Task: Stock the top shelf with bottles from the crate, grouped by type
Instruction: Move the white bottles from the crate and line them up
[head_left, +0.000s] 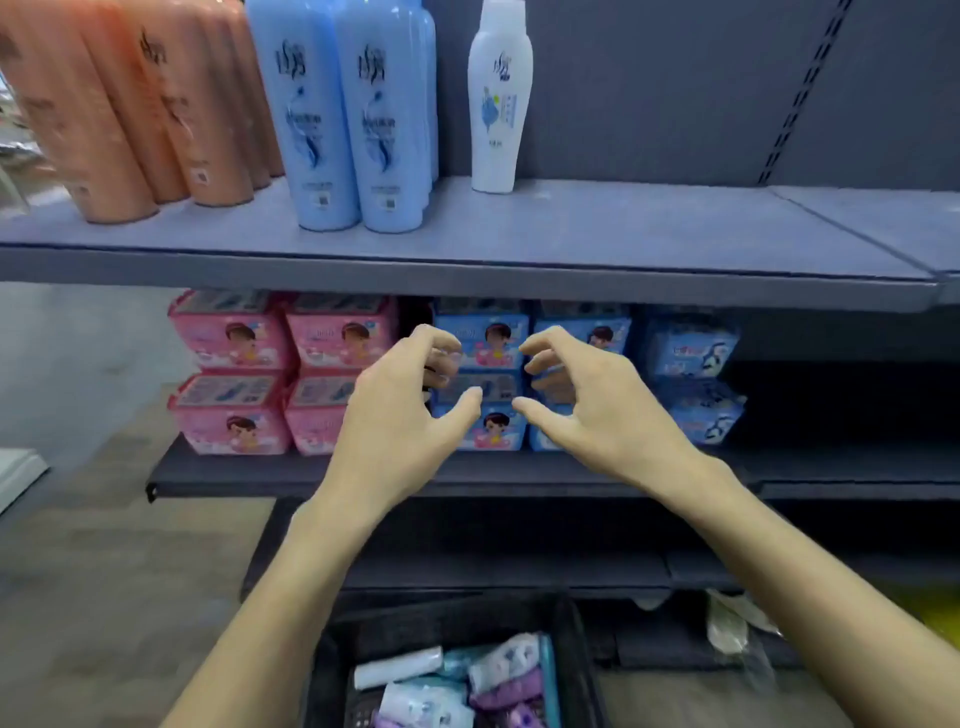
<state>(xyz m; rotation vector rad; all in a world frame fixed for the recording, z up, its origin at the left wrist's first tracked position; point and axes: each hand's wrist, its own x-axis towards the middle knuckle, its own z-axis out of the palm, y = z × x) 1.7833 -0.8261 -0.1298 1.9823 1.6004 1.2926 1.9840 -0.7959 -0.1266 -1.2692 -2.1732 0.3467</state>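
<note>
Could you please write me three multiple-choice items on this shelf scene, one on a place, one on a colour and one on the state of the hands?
1. Where does the white bottle stand on the top shelf?
A. Right of the blue bottles
B. Between the orange bottles and the blue ones
C. Left of the orange ones

2. What colour are the leftmost packs on the shelf below?
A. Green
B. Pink
C. Yellow

3. What do the left hand and right hand hold?
A. One bottle each
B. A pack between them
C. Nothing

Answers: 1 A, it stands alone at the right end of the row. 2 B, two pink stacks sit left of the blue packs. 3 C, the curled fingers close on nothing.
</note>
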